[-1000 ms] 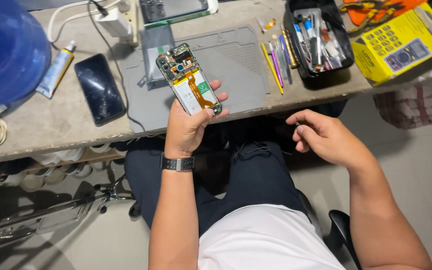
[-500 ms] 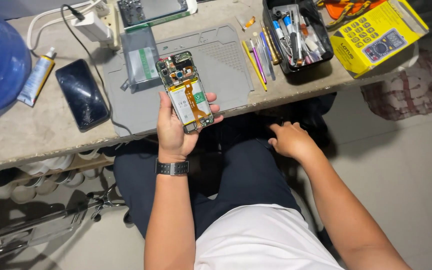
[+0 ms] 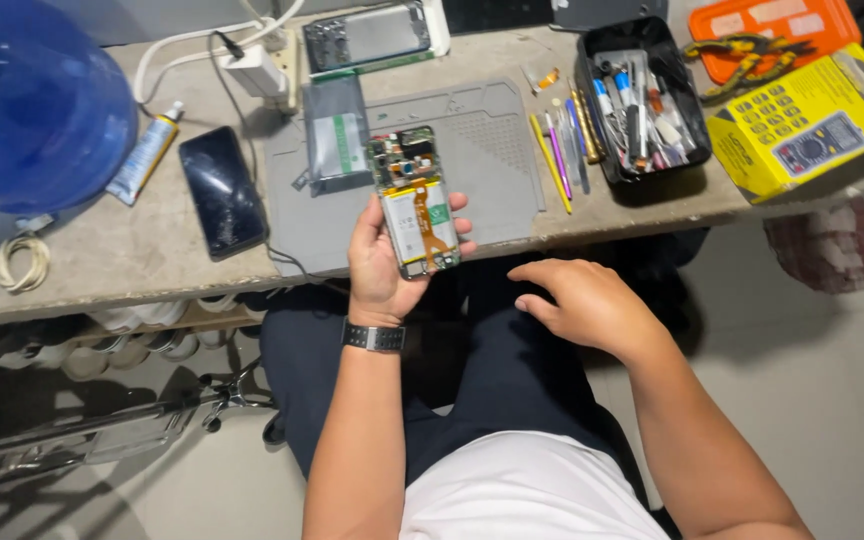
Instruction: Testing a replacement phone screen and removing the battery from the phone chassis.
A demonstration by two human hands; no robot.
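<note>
My left hand [image 3: 384,262] holds an opened smartphone [image 3: 414,200] upright over the front edge of the grey work mat [image 3: 492,170]. The phone's back cover is off, so its white battery, orange flex cable and green circuit board show. A dark watch sits on that wrist. My right hand [image 3: 577,300] hangs above my lap just below the table edge, fingers loosely spread, holding nothing.
On the table: a black phone [image 3: 220,190], a glue tube [image 3: 145,156], a grey battery pack [image 3: 337,140], another opened phone [image 3: 370,35], loose hand tools [image 3: 557,150], a black tool tray [image 3: 642,95], a yellow box [image 3: 802,120], a blue water jug [image 3: 32,105], a white charger [image 3: 252,70].
My right hand has moved left and up toward the table edge. The left hand still grips the opened phone, now nearer the table's front edge.
</note>
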